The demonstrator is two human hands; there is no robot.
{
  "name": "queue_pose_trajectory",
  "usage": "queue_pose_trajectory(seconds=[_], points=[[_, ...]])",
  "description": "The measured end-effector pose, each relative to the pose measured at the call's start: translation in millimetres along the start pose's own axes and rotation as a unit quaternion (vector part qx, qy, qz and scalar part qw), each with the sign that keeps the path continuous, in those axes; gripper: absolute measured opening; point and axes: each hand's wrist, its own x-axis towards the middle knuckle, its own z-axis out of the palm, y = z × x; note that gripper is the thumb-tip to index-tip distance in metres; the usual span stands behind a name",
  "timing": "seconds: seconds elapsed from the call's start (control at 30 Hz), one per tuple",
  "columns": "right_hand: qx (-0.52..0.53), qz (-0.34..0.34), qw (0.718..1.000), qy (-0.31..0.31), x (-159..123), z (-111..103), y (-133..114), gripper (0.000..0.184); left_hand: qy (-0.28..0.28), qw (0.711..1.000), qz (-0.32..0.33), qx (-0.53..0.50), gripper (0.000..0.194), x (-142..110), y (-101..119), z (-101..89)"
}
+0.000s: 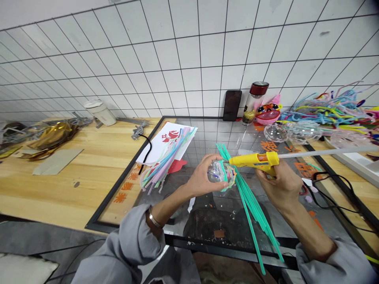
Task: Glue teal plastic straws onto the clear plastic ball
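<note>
My left hand (pixel 204 176) is closed round a clear plastic ball (pixel 216 172) that has a green band and coloured strands on or in it. In my right hand (pixel 281 183) is a yellow hot glue gun (pixel 253 160), its nozzle pointing left and touching or nearly touching the top of the ball. A long whitish glue stick (pixel 325 151) juts from the gun's back end. Under the ball and between my hands lies a bundle of green pipe cleaners (pixel 256 211), running over the table's front edge. My fingers hide part of the ball.
Pastel pipe cleaners (pixel 164 161) lie on white paper (pixel 183 144) to the left. A phone (pixel 232 105) and a glass bottle (pixel 253 104) stand by the wall. Clear balls (pixel 275 132) and a colourful heap of pipe cleaners (pixel 325 108) are at right, near a black cable (pixel 334 197).
</note>
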Motion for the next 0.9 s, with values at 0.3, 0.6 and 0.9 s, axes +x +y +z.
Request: queue_pose_trajectory(seconds=[0.3, 0.6, 0.9], points=[[0.022, 0.058, 0.997, -0.033, -2.6, -1.1, -0.8, 0.008, -0.003, 1.0, -0.003, 0.002, 0.066, 1.3, 0.3, 0.5], [0.042, 0.083, 0.995, -0.041, -1.8, -0.9, -0.4, 0.006, -0.001, 1.0, -0.003, 0.003, 0.066, 0.3, -0.1, 0.6], [0.023, 0.042, 0.998, -0.031, -0.5, 0.4, -1.1, 0.006, -0.005, 1.0, 0.003, 0.004, 0.064, 1.0, 0.6, 0.9]])
